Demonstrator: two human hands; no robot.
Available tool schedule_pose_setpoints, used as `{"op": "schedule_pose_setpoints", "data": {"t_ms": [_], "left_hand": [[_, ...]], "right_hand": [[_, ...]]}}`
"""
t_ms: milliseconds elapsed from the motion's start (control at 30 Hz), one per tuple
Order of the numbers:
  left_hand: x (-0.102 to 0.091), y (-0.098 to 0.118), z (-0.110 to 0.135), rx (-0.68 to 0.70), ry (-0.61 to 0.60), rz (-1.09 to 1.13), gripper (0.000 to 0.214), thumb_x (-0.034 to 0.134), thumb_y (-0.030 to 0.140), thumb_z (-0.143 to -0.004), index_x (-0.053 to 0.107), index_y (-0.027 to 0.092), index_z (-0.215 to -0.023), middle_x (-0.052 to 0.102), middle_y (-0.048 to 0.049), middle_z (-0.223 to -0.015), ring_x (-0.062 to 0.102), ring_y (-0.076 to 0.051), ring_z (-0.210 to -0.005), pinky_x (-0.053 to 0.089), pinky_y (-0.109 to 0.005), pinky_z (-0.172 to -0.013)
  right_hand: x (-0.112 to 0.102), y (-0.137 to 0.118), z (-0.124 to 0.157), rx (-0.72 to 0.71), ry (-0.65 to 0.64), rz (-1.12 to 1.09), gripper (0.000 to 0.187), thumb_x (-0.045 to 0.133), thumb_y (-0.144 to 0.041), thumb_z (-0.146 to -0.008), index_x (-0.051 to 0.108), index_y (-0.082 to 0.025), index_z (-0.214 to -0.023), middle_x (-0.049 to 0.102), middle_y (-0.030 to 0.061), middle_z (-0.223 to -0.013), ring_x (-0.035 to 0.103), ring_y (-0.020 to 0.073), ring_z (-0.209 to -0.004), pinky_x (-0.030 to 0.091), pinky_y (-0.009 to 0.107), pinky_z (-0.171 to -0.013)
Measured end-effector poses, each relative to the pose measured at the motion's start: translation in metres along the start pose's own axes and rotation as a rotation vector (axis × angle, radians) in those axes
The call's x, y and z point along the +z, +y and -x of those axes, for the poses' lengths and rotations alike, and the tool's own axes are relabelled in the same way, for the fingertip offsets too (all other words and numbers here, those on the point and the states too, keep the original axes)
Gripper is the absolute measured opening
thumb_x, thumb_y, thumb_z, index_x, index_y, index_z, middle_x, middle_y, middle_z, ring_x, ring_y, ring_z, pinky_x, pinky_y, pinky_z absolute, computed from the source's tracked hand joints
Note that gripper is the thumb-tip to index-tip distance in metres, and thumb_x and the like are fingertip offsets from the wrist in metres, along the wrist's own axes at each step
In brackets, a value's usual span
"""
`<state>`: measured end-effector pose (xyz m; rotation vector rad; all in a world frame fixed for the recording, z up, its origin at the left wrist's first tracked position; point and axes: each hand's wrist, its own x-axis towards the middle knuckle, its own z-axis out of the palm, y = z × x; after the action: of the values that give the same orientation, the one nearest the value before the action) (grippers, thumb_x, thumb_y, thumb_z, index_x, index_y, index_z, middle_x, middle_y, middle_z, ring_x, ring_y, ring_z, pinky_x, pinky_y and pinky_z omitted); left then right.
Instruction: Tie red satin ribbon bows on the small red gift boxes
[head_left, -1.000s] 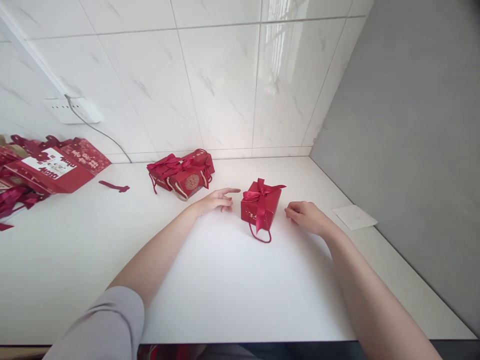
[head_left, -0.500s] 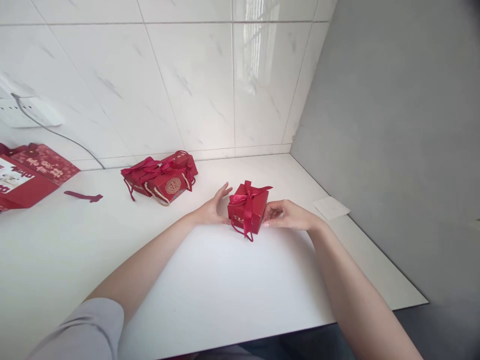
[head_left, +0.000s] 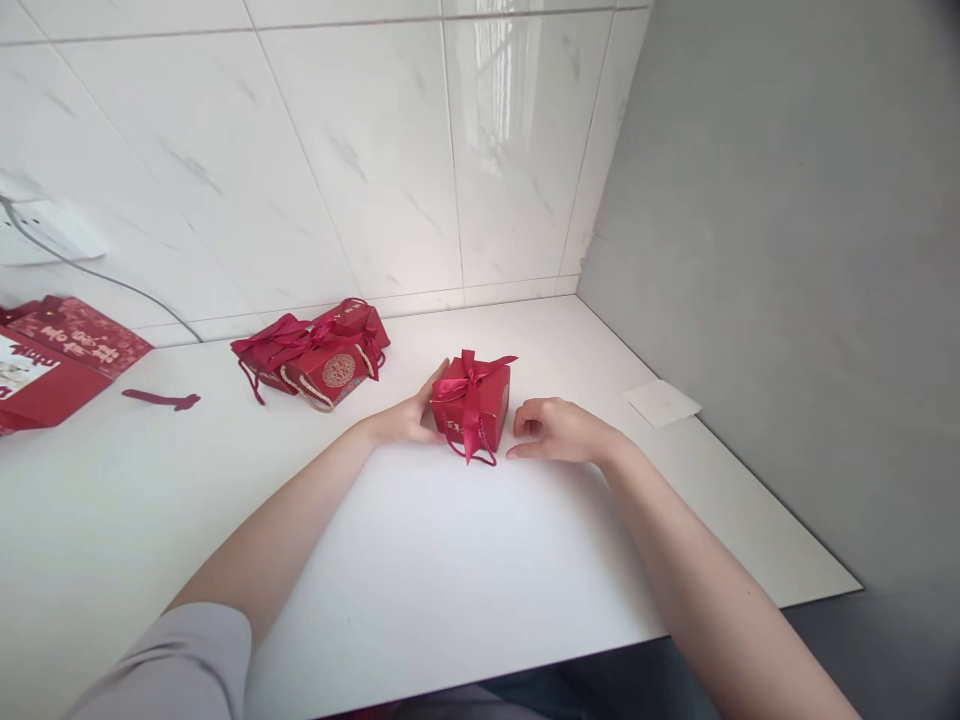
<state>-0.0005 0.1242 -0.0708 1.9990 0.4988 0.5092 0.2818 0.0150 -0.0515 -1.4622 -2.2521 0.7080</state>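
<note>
A small red gift box (head_left: 489, 404) stands on the white table, tied with a shiny red ribbon bow (head_left: 470, 388) and with a cord handle hanging down its front. My left hand (head_left: 411, 415) is wrapped against the left side of the box, its thumb low near the front and its other fingers partly hidden behind. To the right of the box is my right hand (head_left: 559, 430), a small gap away, fingers loosely curled and thumb apart, holding nothing.
Two similar red gift boxes (head_left: 330, 365) with bows and cords sit by the tiled wall. Further left are a strip of dark red ribbon (head_left: 161, 400) and a larger red printed box (head_left: 67, 370). A white card (head_left: 660, 402) lies by the grey panel (head_left: 765, 300); a cable runs from the socket.
The gift box has shifted a little left, its left side now in my left hand. My right hand has come away from its right side, leaving a gap. The view has moved slightly.
</note>
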Motion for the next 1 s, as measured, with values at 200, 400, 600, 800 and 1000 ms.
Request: {"op": "schedule_pose_setpoints", "data": {"t_ms": [200, 400, 600, 800, 1000], "left_hand": [[-0.008, 0.001, -0.001, -0.045, -0.085, 0.033, 0.095, 0.084, 0.023, -0.064, 0.038, 0.03, -0.147, 0.044, -0.0101, -0.151, 0.033, -0.033, -0.144, 0.032, -0.049, -0.116], [-0.028, -0.003, 0.005, -0.152, -0.055, 0.336, 0.078, 0.083, 0.023, -0.063, 0.055, 0.024, -0.135, 0.054, -0.0142, -0.142, 0.045, -0.037, -0.136, 0.039, -0.053, -0.11], [-0.029, 0.003, 0.007, -0.154, -0.095, 0.325, 0.084, 0.084, 0.024, -0.062, 0.051, 0.026, -0.139, 0.053, -0.0147, -0.143, 0.051, -0.036, -0.131, 0.047, -0.049, -0.102], [-0.016, 0.014, 0.005, -0.161, -0.283, 0.096, 0.095, 0.086, 0.028, -0.062, 0.04, 0.025, -0.145, 0.052, -0.0154, -0.144, 0.052, -0.033, -0.13, 0.048, -0.047, -0.102], [0.007, -0.001, -0.002, -0.123, 0.057, 0.044, 0.084, 0.081, 0.044, -0.068, 0.047, 0.015, -0.14, 0.057, -0.0177, -0.139, 0.053, -0.038, -0.128, 0.042, -0.051, -0.107]], "right_hand": [[0.008, -0.005, -0.003, -0.046, 0.019, 0.002, 0.03, 0.062, -0.053, -0.083, 0.064, -0.023, -0.08, 0.067, 0.0014, -0.082, 0.06, 0.0166, -0.07, 0.041, 0.027, -0.061], [0.003, 0.0, -0.004, 0.101, 0.151, 0.136, 0.024, 0.044, -0.028, -0.093, 0.054, -0.021, -0.072, 0.064, 0.0049, -0.079, 0.055, 0.0172, -0.067, 0.034, 0.029, -0.058], [-0.011, 0.007, 0.006, 0.243, 0.047, 0.091, 0.023, 0.047, -0.024, -0.085, 0.051, -0.021, -0.063, 0.063, 0.0044, -0.068, 0.055, 0.0177, -0.059, 0.033, 0.029, -0.05], [-0.016, -0.001, 0.012, 0.151, -0.272, -0.139, 0.026, 0.076, -0.045, -0.066, 0.061, -0.024, -0.072, 0.066, 0.0003, -0.075, 0.057, 0.0163, -0.061, 0.037, 0.026, -0.047], [-0.001, -0.009, 0.001, 0.088, -0.134, -0.115, 0.036, 0.062, -0.058, -0.08, 0.064, -0.022, -0.079, 0.066, 0.0025, -0.072, 0.057, 0.017, -0.061, 0.039, 0.027, -0.053]]}}
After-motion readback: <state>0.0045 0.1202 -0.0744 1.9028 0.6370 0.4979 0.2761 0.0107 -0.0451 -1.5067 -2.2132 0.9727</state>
